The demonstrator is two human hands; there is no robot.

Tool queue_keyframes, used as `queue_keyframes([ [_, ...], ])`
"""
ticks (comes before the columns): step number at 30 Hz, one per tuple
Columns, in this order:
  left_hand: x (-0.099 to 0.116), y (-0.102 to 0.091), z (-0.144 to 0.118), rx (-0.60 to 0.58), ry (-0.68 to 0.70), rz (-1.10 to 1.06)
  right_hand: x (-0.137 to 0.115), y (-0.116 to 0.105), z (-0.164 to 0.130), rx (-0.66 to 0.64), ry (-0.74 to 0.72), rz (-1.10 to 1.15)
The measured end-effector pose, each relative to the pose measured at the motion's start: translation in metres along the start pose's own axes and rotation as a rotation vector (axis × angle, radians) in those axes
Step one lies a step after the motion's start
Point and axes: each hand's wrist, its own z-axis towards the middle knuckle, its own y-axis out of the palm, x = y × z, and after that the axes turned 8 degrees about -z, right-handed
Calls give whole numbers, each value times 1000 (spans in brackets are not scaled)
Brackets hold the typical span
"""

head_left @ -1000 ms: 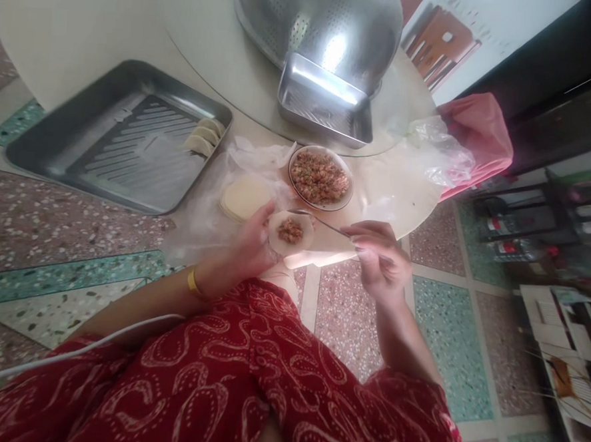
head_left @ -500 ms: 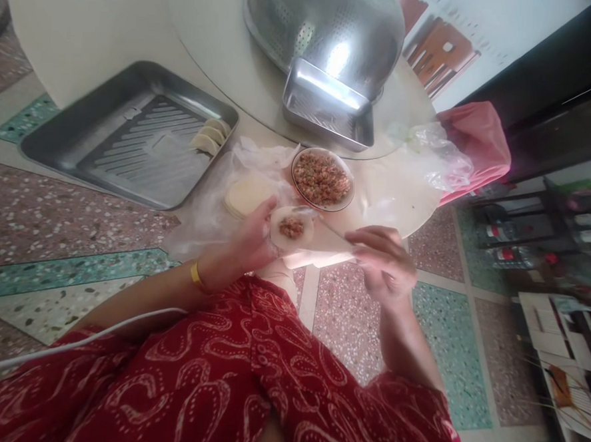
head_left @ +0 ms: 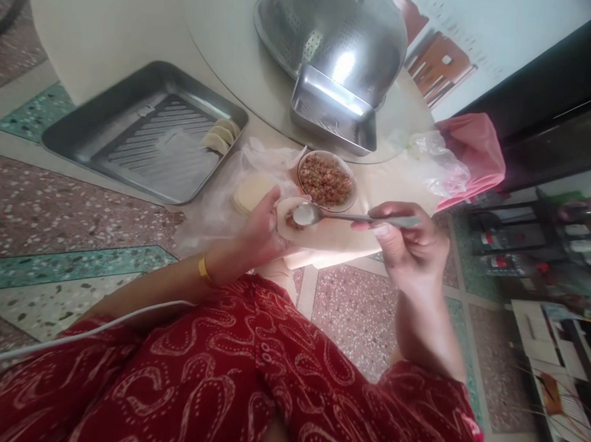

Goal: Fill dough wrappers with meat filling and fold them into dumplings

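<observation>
My left hand (head_left: pixel 259 232) cups a round dumpling wrapper (head_left: pixel 284 221) near the table edge. My right hand (head_left: pixel 410 240) holds a metal spoon (head_left: pixel 326 215) by its handle, and the spoon's bowl lies over the wrapper, hiding the filling. Just behind the wrapper stands a bowl of minced meat filling (head_left: pixel 327 180). A stack of plain wrappers (head_left: pixel 250 190) lies on clear plastic beside my left hand. Three folded dumplings (head_left: pixel 221 135) rest in the corner of a steel tray (head_left: pixel 130 137).
A large upturned steel colander (head_left: pixel 337 30) and a small steel pan (head_left: pixel 332 116) sit on the glass turntable at the back. Pink and clear plastic bags (head_left: pixel 459 158) hang off the table's right side. Terrazzo floor and my red patterned clothing fill the foreground.
My right hand has lifted and turned the spoon so its bowl now covers the filling on the wrapper. The view has shifted slightly to the right.
</observation>
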Motion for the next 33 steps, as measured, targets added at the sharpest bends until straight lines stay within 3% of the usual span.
queue_keyframes([
  [12,2,-14,0,-7,19,46,-28,9,26,-194,-345,-215],
  [21,2,-7,-3,1,-16,30,-28,3,30,-220,-274,-236],
  [28,8,-14,-4,-29,-7,14,-18,4,36,10,-76,-34],
  [33,7,-19,-1,-63,7,19,-5,20,44,42,-28,71],
])
